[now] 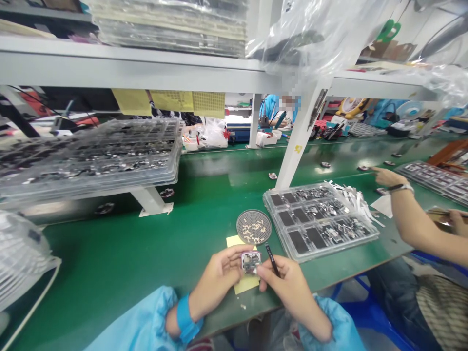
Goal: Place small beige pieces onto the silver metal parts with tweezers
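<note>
My left hand [219, 268], with a blue band at its wrist, holds a small square device housing [251, 262] with a light rim and circuit parts showing inside. Thumb and forefinger of my right hand [283, 278] meet at the housing's right edge. Slanting up from that same hand are slim black tweezers [271, 259] with pale lettering; their tips are hidden. Beneath the housing lies a yellow paper [241, 287]. Just beyond it, a round grey perforated dish [243, 237] carries many small cream-coloured pieces.
Right of the dish is a clear compartment tray [281, 246] of dark and metallic parts, with white strips [360, 200] behind. A co-worker's arm [413, 214] reaches in at right. Stacked trays [157, 178] sit on a left shelf. A white fan [25, 258] stands at left; a post [298, 141] rises ahead.
</note>
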Available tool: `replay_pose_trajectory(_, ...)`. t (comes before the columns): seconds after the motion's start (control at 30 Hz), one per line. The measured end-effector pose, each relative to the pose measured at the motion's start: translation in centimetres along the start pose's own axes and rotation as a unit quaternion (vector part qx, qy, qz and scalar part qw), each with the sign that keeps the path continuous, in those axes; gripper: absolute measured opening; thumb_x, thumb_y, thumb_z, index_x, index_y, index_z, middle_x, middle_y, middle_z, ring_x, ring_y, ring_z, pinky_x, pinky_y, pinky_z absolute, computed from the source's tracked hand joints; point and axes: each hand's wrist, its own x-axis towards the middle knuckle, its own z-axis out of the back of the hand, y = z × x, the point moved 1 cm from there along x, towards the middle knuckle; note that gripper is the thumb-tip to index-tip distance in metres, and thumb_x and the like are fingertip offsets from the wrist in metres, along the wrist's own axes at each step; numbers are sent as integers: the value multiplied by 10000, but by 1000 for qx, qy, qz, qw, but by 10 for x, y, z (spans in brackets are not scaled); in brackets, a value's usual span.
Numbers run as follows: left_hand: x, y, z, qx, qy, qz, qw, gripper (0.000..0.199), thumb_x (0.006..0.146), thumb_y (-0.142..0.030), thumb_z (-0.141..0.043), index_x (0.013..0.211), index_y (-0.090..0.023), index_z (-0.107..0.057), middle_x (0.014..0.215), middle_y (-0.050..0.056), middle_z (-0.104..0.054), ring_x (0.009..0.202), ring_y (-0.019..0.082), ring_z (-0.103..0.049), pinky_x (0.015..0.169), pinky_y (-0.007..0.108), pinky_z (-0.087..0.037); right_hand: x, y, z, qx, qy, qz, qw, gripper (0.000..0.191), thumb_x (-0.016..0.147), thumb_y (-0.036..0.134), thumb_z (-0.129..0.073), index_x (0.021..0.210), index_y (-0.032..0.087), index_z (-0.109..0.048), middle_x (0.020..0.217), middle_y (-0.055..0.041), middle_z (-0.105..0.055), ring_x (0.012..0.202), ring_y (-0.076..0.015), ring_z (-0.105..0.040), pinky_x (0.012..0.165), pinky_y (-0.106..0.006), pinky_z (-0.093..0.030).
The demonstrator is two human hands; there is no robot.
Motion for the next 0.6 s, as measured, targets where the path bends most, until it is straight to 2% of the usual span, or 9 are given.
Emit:
replay_pose_trajectory(0.17, -1, 3, -3, 49, -14, -15, 999, 529, 801, -330, -735, 1273, -120, -620, 1283, 162, -665, 1163, 286, -646, 1056, 388, -476, 5, -1, -2, 14, -15, -10, 1000, 484, 830, 623, -738, 736, 156, -652, 586, -38, -694, 573, -128, -569, 641, -243, -440)
replay_pose_trajectory(0.3, -2, 5, -5, 99, -30, -19, 994, 550, 829, -347, -731, 1320, -138, -602, 1273, 146, -671, 1129, 283, -659, 949, 373, -523, 6, -2, -1, 33, -9, -16, 999, 514, 827, 644, -731, 687, 161, -622, 544, -15, -641, 471, -78, -416, 542, -227, -352)
replay_pose_trajectory(0.43, -2, 5, -6, 120, -32, -28, 992, 521, 829, -348, -742, 1301, -160, -624, 1264, 118, -680, 1071, 259, -668, 884, 343, -533, 5, -2, -1, 50, -2, -23, 998, 519, 815, 645, -744, 688, 161, -609, 512, 12, -594, 417, -46, -289, 473, -225, -244)
replay_pose_trajectory(0.53, -3, 4, -4, 166, -47, -42, 984, 451, 845, -347, -722, 1263, -188, -667, 1205, 85, -707, 963, 228, -678, 824, 323, -540, 5, -2, -2, 52, -3, -25, 998, 519, 819, 639, -743, 676, 162, -599, 482, 28, -548, 409, -43, -268, 460, -227, -213)
replay_pose_trajectory(0.6, -4, 3, -3, 217, -62, -63, 972, 381, 875, -345, -698, 1237, -227, -701, 1174, 56, -722, 936, 215, -677, 851, 324, -540, 6, -1, -3, 53, -5, -22, 998, 516, 829, 634, -735, 673, 162, -596, 483, 28, -541, 416, -49, -287, 464, -228, -226)
